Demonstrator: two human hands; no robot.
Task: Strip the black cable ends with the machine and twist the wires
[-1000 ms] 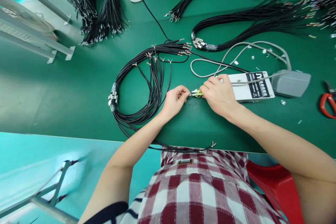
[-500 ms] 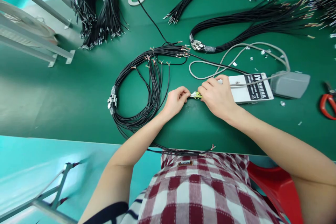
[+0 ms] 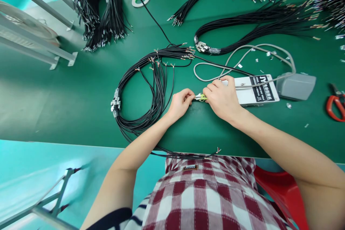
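Note:
In the head view my left hand [image 3: 182, 103] is pinched around what looks like a black cable end, mostly hidden by the fingertips. Facing it, my right hand [image 3: 222, 100] is closed over a small yellow-green clip with whitish jaws [image 3: 201, 97]; the jaws point at my left fingertips. Behind my right hand lies a white machine [image 3: 244, 91] with a black label, partly covered by that hand. A coiled bundle of black cables [image 3: 134, 120] lies left of my hands, its stripped wire ends fanned out and its metal connectors gathered at the left.
A grey box [image 3: 296, 86] with a looped grey cord [image 3: 292, 57] sits right of the machine. Red-handled cutters [image 3: 335, 106] lie at far right. Farther back are another cable bundle [image 3: 212, 25], a tape roll [image 3: 140, 0] and a hanging cable bunch [image 3: 104, 10].
My hands and the clip stay almost in place. The view has shifted very slightly, so things at the right appear a little farther left.

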